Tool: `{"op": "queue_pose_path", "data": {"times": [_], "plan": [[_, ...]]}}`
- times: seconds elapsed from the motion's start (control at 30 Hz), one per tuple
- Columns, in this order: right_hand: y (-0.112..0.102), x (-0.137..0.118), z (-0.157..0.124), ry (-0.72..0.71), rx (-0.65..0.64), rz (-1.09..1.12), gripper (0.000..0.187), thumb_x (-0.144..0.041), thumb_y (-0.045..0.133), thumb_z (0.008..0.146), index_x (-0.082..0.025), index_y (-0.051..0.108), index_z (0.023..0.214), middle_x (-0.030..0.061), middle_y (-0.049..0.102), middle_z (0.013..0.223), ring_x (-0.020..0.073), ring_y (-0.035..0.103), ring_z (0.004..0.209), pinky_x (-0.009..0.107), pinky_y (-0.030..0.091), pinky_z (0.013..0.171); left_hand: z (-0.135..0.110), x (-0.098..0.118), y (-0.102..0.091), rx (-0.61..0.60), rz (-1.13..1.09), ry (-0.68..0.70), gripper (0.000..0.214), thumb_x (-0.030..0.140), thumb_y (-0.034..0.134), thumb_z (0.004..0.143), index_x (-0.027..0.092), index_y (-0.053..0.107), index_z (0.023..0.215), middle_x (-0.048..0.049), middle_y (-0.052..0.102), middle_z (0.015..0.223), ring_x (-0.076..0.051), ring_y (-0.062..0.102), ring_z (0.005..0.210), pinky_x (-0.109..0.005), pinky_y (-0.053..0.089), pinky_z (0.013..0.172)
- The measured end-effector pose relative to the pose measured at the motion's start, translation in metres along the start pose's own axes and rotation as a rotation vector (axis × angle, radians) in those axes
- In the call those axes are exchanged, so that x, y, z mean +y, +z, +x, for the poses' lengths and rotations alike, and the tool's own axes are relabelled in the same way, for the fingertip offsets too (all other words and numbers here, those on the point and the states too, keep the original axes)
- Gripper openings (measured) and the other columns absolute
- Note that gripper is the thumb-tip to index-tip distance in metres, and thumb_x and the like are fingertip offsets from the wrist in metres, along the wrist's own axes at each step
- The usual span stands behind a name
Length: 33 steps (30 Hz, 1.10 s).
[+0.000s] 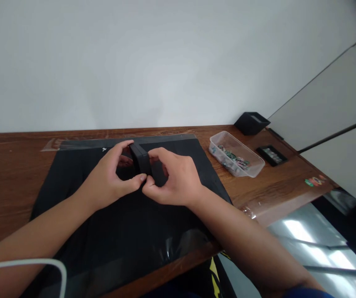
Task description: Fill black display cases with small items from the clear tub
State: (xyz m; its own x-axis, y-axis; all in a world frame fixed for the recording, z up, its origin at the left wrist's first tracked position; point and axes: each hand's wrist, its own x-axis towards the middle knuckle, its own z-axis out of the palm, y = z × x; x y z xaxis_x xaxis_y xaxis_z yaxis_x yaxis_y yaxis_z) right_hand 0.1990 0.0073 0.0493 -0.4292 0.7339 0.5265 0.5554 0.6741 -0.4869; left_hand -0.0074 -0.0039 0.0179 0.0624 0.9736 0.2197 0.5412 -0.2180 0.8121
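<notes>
Between my hands a small black box-like case (140, 158) is held up on its edge, over the black mat (125, 231). My left hand (111, 176) grips its left side, fingers at the top and thumb at the lower edge. On the right side, my right hand (174, 176) pinches it with thumb and forefinger, the fingers curled. The case's inner side and what it may contain are hidden from me.
A clear plastic tub (252, 170) with small mixed pieces stands right of the mat. Behind it are a black open box (251, 123) and a flat black frame-like tray (272, 155). Small coloured rings (315, 181) lie farther right. A white cable (35, 261) crosses the lower left.
</notes>
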Motion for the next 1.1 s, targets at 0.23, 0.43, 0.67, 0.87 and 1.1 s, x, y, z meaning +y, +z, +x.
{"op": "queue_pose_path", "data": {"times": [0.23,0.43,0.67,0.87,1.1], "plan": [[0.005,-0.001,-0.002,-0.006,-0.044,-0.086,0.042,-0.036,0.059,0.079,-0.021,0.063,0.118,-0.0011,0.079,0.086,0.0184,0.072,0.069,0.029,0.043,0.062,0.003,-0.006,-0.002,0.002,0.048,0.047,0.087,0.058,0.075,0.074,0.019,0.049,0.147,-0.0115,0.067,0.118,-0.033,0.068,0.105,-0.057,0.058,0.101],[0.008,-0.005,-0.005,-0.012,-0.034,-0.196,0.047,-0.037,0.056,0.082,-0.018,0.062,0.125,0.0030,0.080,0.085,0.0224,0.074,0.071,0.031,0.043,0.061,0.005,-0.013,-0.002,0.002,0.008,0.079,0.080,0.056,0.075,0.078,0.023,0.050,0.147,-0.0108,0.066,0.122,-0.032,0.069,0.109,-0.055,0.059,0.102],[0.009,-0.011,-0.007,0.021,-0.039,-0.174,0.045,-0.034,0.057,0.082,-0.019,0.063,0.123,0.0020,0.080,0.084,0.0224,0.074,0.069,0.031,0.042,0.060,0.003,-0.014,-0.003,-0.028,-0.017,0.086,0.084,0.054,0.077,0.077,0.023,0.048,0.150,-0.0134,0.063,0.136,-0.034,0.067,0.119,-0.056,0.059,0.105],[0.010,-0.011,-0.007,0.033,-0.068,-0.158,0.045,-0.034,0.058,0.082,-0.020,0.061,0.124,0.0014,0.079,0.082,0.0205,0.071,0.066,0.030,0.041,0.061,0.003,-0.018,-0.004,-0.043,-0.054,0.074,0.087,0.056,0.078,0.077,0.023,0.046,0.151,-0.0147,0.062,0.138,-0.035,0.066,0.123,-0.056,0.058,0.106],[0.001,-0.012,-0.002,0.153,-0.161,0.137,0.039,-0.027,0.062,0.083,-0.023,0.060,0.121,-0.0035,0.077,0.086,0.0123,0.064,0.061,0.026,0.043,0.061,0.002,-0.025,-0.002,-0.037,-0.116,0.073,0.085,0.052,0.078,0.079,0.027,0.046,0.154,-0.0128,0.063,0.139,-0.032,0.068,0.121,-0.049,0.058,0.105]]}}
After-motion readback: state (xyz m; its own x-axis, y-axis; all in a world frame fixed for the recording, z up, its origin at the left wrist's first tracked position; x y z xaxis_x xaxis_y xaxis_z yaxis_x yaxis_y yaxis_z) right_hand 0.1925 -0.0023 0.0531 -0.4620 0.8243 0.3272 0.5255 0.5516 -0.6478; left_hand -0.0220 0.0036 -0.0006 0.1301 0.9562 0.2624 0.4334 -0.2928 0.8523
